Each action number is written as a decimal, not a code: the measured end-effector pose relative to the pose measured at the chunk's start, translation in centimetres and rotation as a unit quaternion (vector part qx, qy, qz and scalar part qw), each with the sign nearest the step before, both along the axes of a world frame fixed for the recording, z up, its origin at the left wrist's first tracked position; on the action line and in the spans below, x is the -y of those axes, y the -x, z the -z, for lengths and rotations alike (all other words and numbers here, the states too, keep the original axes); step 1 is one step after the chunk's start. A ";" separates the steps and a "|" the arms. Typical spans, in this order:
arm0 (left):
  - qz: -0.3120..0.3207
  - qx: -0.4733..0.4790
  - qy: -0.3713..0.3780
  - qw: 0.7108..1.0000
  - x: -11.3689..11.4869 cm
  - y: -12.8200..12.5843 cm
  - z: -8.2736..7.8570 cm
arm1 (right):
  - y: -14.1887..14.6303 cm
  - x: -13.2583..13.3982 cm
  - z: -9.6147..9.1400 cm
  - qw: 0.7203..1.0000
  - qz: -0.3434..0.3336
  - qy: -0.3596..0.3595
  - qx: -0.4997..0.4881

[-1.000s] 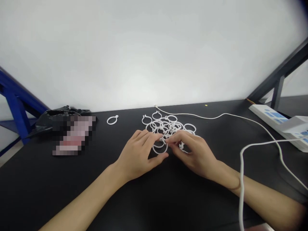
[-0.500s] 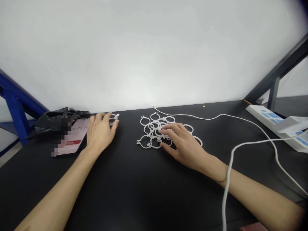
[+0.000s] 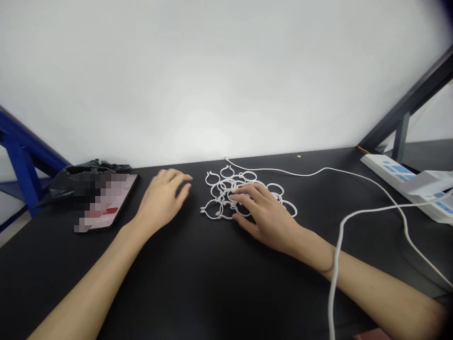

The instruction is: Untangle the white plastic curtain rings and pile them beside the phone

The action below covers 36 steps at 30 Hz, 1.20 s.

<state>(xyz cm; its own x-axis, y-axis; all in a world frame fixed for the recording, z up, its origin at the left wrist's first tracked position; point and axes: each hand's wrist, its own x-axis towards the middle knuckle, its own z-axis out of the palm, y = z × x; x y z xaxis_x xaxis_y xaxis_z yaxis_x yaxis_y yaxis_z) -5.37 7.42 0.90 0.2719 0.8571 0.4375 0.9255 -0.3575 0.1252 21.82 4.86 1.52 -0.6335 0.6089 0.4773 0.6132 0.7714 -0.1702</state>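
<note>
A loose pile of thin white plastic rings (image 3: 226, 180) lies on the black table (image 3: 198, 274), several of them with small forked tabs on the rim. My right hand (image 3: 265, 212) rests over the right part of the pile, fingers spread and touching some rings; what lies beneath its palm is hidden. To the left of the pile, my left hand (image 3: 161, 198) is lifted slightly with thumb and fingers apart. It is somewhat blurred, and no ring shows in it. The tabletop just behind it is covered from sight.
Left of my left hand lies a phone (image 3: 113, 208), beside a crumpled black plastic bag (image 3: 67, 179). A white cable (image 3: 339, 245) loops across my right forearm. At right sits a white power strip (image 3: 392, 172); a white wall (image 3: 212, 85) stands behind.
My left hand has moved right, away from the phone and toward the pile. The white rings seen by its fingers earlier are out of sight now. My right hand has barely shifted.
</note>
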 end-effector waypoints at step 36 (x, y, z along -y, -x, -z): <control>0.254 0.135 -0.081 0.954 5.0 -6.9 -0.9 | 0.8 0.9 0.4 0.979 -0.042 0.141 -0.143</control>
